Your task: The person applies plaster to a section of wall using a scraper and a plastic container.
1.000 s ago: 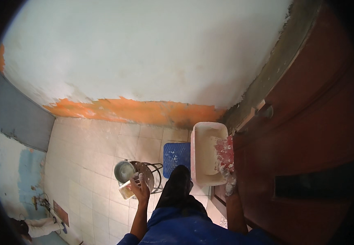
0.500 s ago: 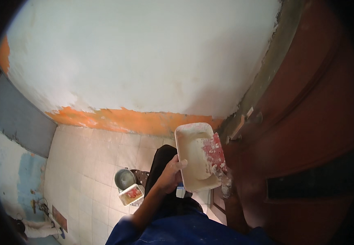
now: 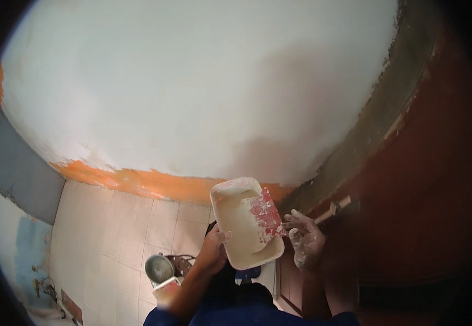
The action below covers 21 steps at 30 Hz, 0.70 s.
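Observation:
My left hand (image 3: 212,251) grips the left side of a cream plastic tray (image 3: 230,228), lifted before me and holding creamy paste. A red, paste-crusted flat tool (image 3: 265,213) lies across its right side. My right hand (image 3: 308,240), coated in white at thumb and fingertips, is open beside that tool, palm partly up and fingers apart. Whether a fingertip touches the tool I cannot tell.
A white wall (image 3: 181,92) rises ahead above a peeling orange band (image 3: 154,182). A dark red door (image 3: 410,206) stands right. A metal bucket (image 3: 159,267), stool (image 3: 183,265) and smaller tray (image 3: 165,285) are below. Another person's pale-clad leg (image 3: 45,314) shows lower left.
My left hand moved from the smaller tray to grip the large one, which was lifted and shifted left. My right hand has since opened and separated slightly from the tool. The view tilted upward.

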Motion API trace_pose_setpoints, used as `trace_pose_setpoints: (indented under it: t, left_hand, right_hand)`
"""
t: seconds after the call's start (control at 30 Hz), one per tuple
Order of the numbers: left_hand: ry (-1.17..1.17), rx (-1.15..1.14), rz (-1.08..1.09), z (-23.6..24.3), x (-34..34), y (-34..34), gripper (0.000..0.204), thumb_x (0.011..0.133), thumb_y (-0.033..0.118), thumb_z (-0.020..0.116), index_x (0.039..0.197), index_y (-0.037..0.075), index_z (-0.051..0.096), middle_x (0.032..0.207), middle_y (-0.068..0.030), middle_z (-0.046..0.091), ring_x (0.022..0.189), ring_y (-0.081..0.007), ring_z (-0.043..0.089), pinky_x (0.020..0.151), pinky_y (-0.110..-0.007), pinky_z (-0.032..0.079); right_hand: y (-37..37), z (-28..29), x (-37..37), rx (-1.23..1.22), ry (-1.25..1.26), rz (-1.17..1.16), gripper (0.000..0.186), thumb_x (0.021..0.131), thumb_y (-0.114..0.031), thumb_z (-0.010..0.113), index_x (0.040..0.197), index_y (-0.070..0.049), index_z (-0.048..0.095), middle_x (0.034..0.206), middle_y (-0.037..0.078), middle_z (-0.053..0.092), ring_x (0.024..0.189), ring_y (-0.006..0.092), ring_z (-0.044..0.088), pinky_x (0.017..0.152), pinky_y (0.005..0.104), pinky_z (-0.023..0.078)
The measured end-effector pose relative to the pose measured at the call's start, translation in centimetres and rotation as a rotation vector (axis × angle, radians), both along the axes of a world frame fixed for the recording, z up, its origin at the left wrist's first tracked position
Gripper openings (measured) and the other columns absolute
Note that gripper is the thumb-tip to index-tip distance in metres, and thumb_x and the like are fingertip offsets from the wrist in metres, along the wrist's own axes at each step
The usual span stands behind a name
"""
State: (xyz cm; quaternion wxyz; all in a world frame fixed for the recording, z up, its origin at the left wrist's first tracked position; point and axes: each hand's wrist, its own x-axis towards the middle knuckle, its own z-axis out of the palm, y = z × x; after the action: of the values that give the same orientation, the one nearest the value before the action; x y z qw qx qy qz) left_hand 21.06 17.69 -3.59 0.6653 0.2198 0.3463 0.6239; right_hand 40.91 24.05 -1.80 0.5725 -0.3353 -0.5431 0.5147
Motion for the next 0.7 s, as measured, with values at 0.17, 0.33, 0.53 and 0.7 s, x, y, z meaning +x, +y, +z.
trace_pose_setpoints:
  t: [0.17,0.33,0.53,0.7]
  left_hand:
    - [0.003,0.092,0.007,-0.6,-0.5,-0.2,0.059,0.077,0.018,0.053,0.126,-0.004,0.028,0.116,-0.0150,0.048,0.106,-0.0250,0.049,0.089,-0.036,0.042]
    - [0.084,0.053,0.009,2.1,1.3,-2.1,0.056,0.075,0.006,0.051,0.126,-0.003,0.028,0.117,-0.0160,0.046,0.106,-0.0245,0.049,0.087,-0.037,0.045]
    - [0.111,0.000,-0.250,16.5,9.2,-12.1,0.067,0.072,0.016,0.058,0.127,-0.002,0.025,0.118,-0.0180,0.044,0.108,-0.0258,0.047,0.091,-0.038,0.041]
    - [0.135,0.125,-0.253,23.5,20.6,-24.9,0.063,0.078,0.034,0.054,0.125,-0.001,0.031,0.117,-0.0159,0.045,0.105,-0.0250,0.049,0.088,-0.036,0.043]
  right_hand:
    - [2.3,3.6,-0.2,0.358,0.087,-0.093,0.054,0.084,-0.035,0.055,0.114,0.009,0.045,0.104,0.019,0.054,0.090,0.0249,0.057,0.080,0.0335,0.047]
    - [2.8,18.8,-0.2,1.215,0.336,-0.361,0.049,0.078,-0.030,0.058,0.106,0.011,0.051,0.098,0.022,0.057,0.085,0.0307,0.059,0.070,0.0374,0.049]
    - [-10.0,30.6,11.8,1.055,-0.390,-0.373,0.045,0.069,-0.024,0.069,0.099,0.006,0.058,0.083,0.016,0.062,0.074,0.0245,0.061,0.067,0.0315,0.048]
    - [-25.0,31.0,22.2,0.315,-0.618,-0.256,0.054,0.065,-0.031,0.075,0.106,-0.002,0.055,0.084,0.013,0.060,0.080,0.0237,0.060,0.065,0.0330,0.048]
